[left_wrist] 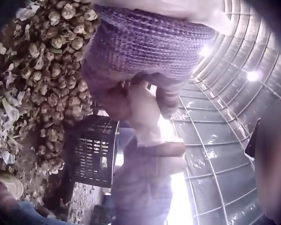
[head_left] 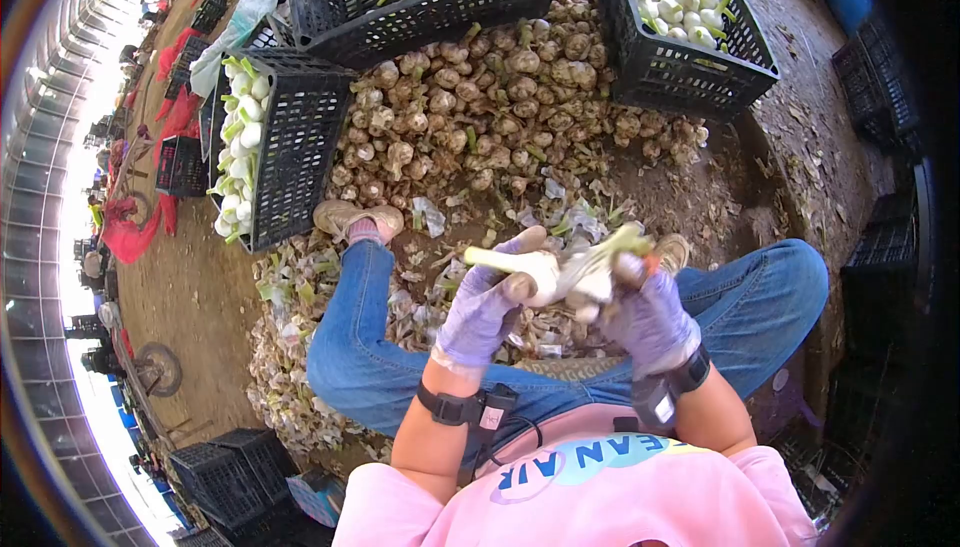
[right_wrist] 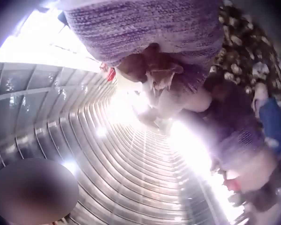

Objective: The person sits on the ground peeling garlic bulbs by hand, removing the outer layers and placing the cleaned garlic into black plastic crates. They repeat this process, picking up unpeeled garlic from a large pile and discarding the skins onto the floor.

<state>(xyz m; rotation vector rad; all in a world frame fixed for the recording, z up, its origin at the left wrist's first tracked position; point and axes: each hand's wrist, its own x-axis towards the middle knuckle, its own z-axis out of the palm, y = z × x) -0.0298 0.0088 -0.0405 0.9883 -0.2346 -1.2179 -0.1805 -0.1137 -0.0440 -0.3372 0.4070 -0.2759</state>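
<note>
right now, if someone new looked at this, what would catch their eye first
Probably the big heap of brownish garlic bulbs on the ground ahead, with black plastic crates of whiter garlic around it. Next, nearer the camera, the left hand and right hand in purple gloves, gripping white garlic between the spread knees.

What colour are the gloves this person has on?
Pale purple; the knit on the left hand shows best in the left wrist view.

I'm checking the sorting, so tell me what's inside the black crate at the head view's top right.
Whitish bulbs, some with green stems, are heaped inside the black crate. Whatever lies beneath them is covered and cannot be seen.
</note>
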